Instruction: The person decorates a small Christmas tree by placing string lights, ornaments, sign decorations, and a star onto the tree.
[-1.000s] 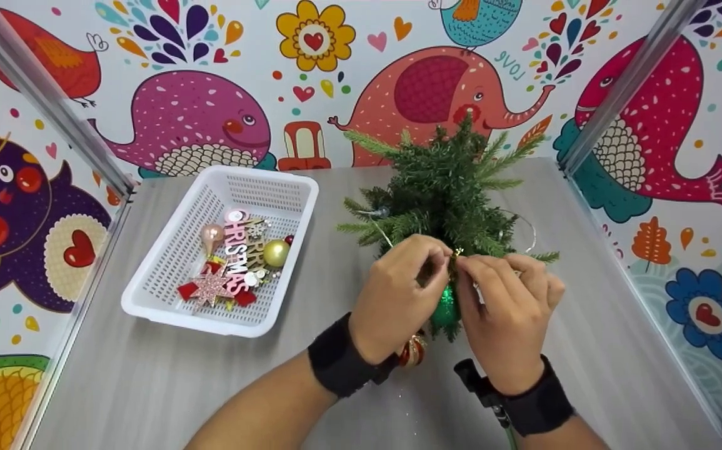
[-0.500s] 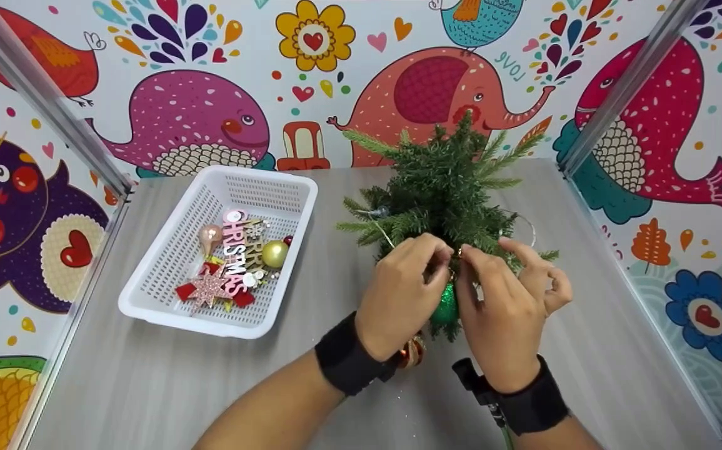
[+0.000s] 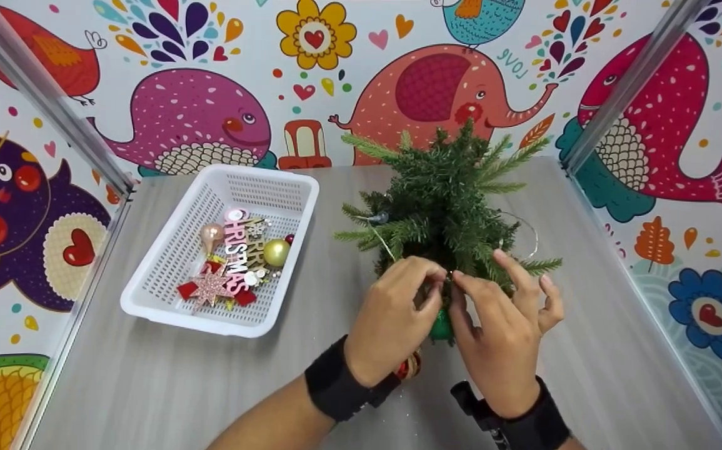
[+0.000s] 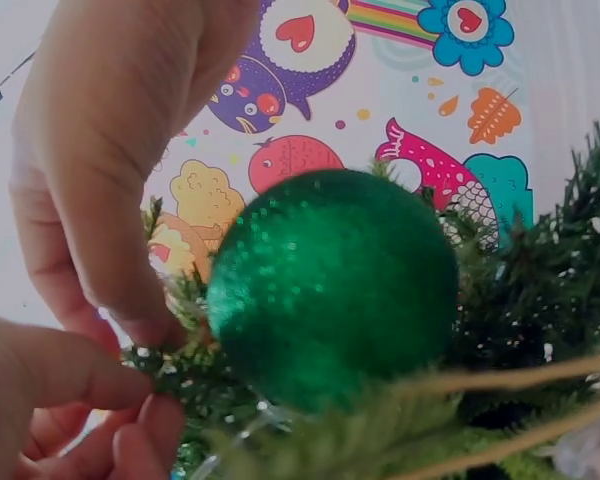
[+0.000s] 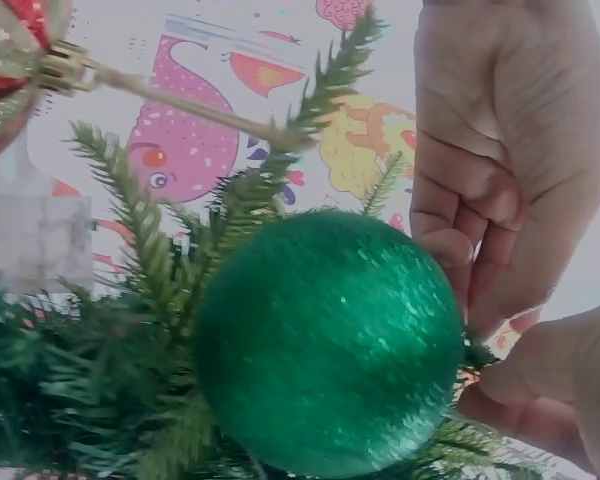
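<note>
A small artificial Christmas tree (image 3: pixel 445 181) stands on the table in front of me. A glittery green bauble (image 3: pixel 442 326) hangs low on its near side; it fills the middle of both wrist views. Just above it, the fingertips of my left hand (image 3: pixel 395 312) and right hand (image 3: pixel 501 337) meet and pinch a tiny gold cord (image 3: pixel 451 274), mostly hidden by the fingers. My right hand's outer fingers are raised apart. A red-and-gold striped bauble (image 3: pixel 409 365) sits lower, partly behind my left wrist; it also shows in the right wrist view.
To the left, a white plastic basket (image 3: pixel 185 324) holds a pink glitter star (image 3: pixel 209 289), a pink Christmas sign (image 3: pixel 235 250), a gold ball (image 3: pixel 276 252) and other ornaments. A thin clear wire (image 3: pixel 526 228) loops out of the tree. Metal-edged, cartoon-printed walls enclose the table.
Both hands have moved a little down and toward me, fingertips still together. The green bauble has dropped slightly with them. My right hand's outer fingers have spread upward.
</note>
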Demonstrator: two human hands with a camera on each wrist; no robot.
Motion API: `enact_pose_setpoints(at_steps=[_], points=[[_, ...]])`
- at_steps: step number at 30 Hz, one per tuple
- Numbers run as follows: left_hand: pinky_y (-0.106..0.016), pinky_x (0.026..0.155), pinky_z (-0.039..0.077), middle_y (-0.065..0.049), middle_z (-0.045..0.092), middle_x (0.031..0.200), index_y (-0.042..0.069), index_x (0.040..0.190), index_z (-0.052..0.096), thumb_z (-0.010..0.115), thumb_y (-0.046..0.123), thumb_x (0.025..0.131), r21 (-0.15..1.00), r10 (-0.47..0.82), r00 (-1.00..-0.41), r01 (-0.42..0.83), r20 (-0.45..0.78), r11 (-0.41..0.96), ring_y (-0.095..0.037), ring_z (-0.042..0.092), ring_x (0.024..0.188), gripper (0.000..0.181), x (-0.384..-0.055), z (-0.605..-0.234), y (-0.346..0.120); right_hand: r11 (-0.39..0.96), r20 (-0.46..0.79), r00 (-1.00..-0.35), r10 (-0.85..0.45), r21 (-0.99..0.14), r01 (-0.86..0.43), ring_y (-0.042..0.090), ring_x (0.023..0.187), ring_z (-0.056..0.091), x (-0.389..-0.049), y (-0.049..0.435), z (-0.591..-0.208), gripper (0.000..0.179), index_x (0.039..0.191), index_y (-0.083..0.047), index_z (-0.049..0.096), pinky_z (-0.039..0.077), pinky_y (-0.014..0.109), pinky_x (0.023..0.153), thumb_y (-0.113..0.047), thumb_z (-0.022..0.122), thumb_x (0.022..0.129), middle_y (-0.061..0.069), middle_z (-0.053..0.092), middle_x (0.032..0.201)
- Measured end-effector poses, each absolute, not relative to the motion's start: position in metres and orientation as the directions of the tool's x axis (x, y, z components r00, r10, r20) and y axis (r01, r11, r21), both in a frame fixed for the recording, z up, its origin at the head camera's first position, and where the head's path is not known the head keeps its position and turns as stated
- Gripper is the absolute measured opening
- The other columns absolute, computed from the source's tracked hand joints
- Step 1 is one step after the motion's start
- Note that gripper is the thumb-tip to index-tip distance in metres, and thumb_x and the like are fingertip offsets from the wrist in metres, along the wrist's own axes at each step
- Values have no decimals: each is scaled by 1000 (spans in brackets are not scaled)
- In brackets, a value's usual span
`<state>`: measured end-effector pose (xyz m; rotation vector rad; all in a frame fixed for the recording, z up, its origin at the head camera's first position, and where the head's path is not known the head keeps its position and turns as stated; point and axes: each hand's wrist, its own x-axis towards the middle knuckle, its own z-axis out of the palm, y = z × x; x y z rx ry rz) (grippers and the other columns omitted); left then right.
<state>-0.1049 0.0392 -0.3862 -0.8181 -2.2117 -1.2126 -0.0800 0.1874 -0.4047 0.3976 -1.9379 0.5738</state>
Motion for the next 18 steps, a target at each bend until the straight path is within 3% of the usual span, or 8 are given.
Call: enact_pose_setpoints(at_steps=[5, 9, 13, 18], points=[[-27, 88, 58, -6, 72, 103, 7, 106, 67, 71, 2, 95, 577, 266, -711, 691, 651, 436, -18, 69, 99, 13, -105, -388, 39, 824, 945, -326, 7, -190, -534, 27, 136, 55, -79, 183, -407, 13, 101, -6, 73, 15, 48, 121, -16, 66, 102, 12, 72, 88], [-28, 89, 58, -5, 72, 104, 8, 106, 67, 73, 6, 95, 575, 262, -712, 688, 651, 443, -18, 69, 101, 12, -105, -388, 39, 823, 968, -249, 24, -160, -545, 30, 113, 60, -79, 181, -409, 12, 94, -6, 73, 19, 43, 99, -15, 68, 101, 11, 70, 87], [-27, 88, 57, -5, 71, 105, 8, 106, 68, 73, 10, 96, 564, 268, -703, 698, 659, 442, -17, 68, 100, 11, -106, -388, 39, 818, 962, -272, 2, -158, -553, 32, 93, 55, -78, 183, -413, 16, 95, -6, 75, 24, 41, 90, -16, 66, 103, 12, 69, 89], [-24, 87, 57, -5, 71, 104, 9, 106, 69, 72, 10, 98, 543, 271, -683, 714, 678, 442, -16, 68, 100, 9, -107, -388, 36, 806, 940, -339, -32, -176, -566, 32, 90, 56, -80, 187, -419, 14, 100, -7, 77, 28, 41, 85, -15, 66, 102, 11, 70, 91]])
